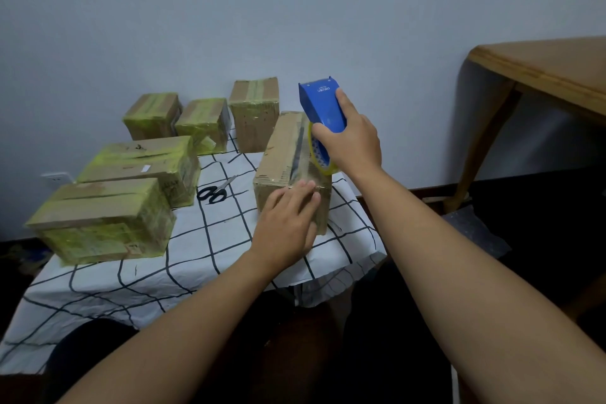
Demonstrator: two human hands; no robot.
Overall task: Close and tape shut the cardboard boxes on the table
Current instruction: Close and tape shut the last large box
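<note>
The cardboard box (288, 161) being sealed stands on the bench (210, 239), its long axis running away from the person. The left hand (288, 226) lies flat, fingers straight, on the box's near top edge, pressing the tape end down. The right hand (351, 141) is clamped around the blue tape dispenser (323, 102), above the box and beyond the left hand. The tape roll sits at the box's right top side. The pull should likely run along the centre seam, away from the left hand.

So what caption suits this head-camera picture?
Left hand presses tape onto a cardboard box while right hand holds the blue dispenser.
</note>
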